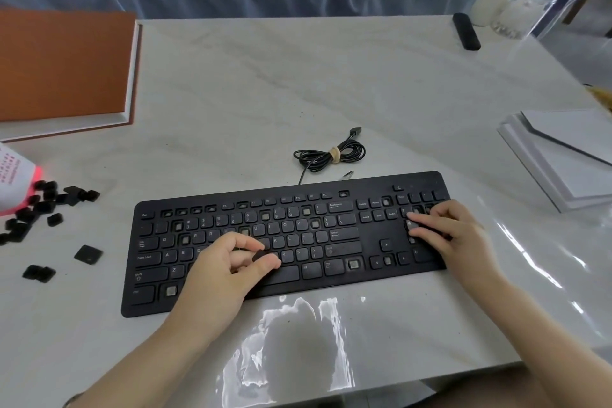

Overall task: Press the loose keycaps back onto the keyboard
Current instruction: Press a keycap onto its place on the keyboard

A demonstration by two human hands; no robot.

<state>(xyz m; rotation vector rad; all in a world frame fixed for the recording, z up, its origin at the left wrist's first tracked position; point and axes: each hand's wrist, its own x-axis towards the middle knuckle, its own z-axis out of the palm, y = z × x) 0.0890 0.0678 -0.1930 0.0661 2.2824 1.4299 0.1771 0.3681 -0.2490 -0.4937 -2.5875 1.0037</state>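
A black keyboard [344,235] lies across the middle of the pale table, with several bare key sockets showing. My left hand [225,268] hovers over the letter rows and pinches a small black keycap [260,255] between thumb and forefinger. My right hand [453,228] lies on the number pad at the keyboard's right end, its straight fingers pressing down on the keys there. Several loose black keycaps [43,205] are scattered on the table to the left of the keyboard.
The keyboard's coiled cable [331,156] lies just behind it. An orange-covered book [63,66] sits at far left, a stack of white paper [563,156] at right, a black bar [466,30] and clear jars [526,3] at the far right corner. A pink-and-white package [16,179] lies by the keycaps.
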